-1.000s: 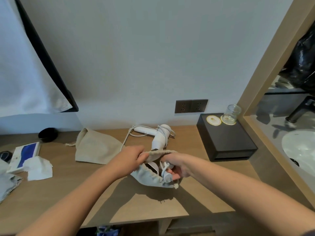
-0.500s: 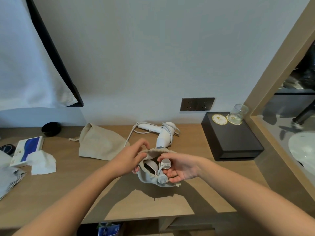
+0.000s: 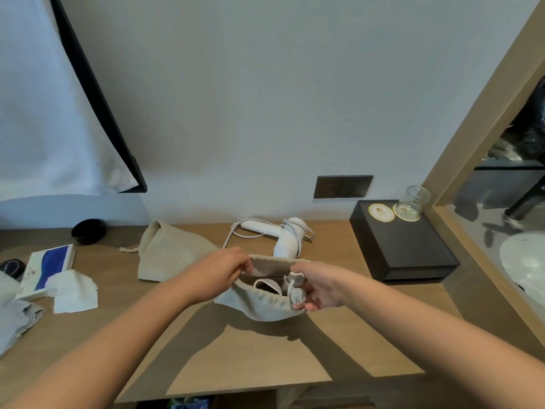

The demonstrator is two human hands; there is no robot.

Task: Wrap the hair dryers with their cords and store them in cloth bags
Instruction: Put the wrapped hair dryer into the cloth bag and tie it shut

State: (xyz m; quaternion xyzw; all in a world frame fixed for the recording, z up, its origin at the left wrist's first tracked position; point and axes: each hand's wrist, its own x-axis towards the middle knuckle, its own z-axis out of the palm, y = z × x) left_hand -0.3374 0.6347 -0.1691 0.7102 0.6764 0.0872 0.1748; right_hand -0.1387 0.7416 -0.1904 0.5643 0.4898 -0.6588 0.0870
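A beige cloth bag (image 3: 259, 304) hangs open above the wooden desk, held between both hands. My left hand (image 3: 219, 271) pinches the bag's rim on the left. My right hand (image 3: 320, 286) grips the right rim together with a white plug and cord (image 3: 295, 290). Inside the bag shows a white hair dryer (image 3: 267, 286), mostly hidden by cloth. A second white hair dryer (image 3: 284, 242), its cord looped around it, lies on the desk just behind. Another beige cloth bag (image 3: 168, 252) lies flat at the back left.
A black box (image 3: 413, 252) with two round coasters and an upturned glass (image 3: 413, 200) stands at the right. Wall sockets (image 3: 342, 186) sit behind. A blue-and-white box (image 3: 44, 268), tissue (image 3: 75, 292), grey cloth (image 3: 14, 321) and a black bowl (image 3: 88, 231) lie left. A sink (image 3: 523, 267) is at far right.
The bag's mouth has been pulled wider between the hands, and the dryer sits deeper inside. My right hand has shifted from cupping the plug below to gripping the right rim with it.
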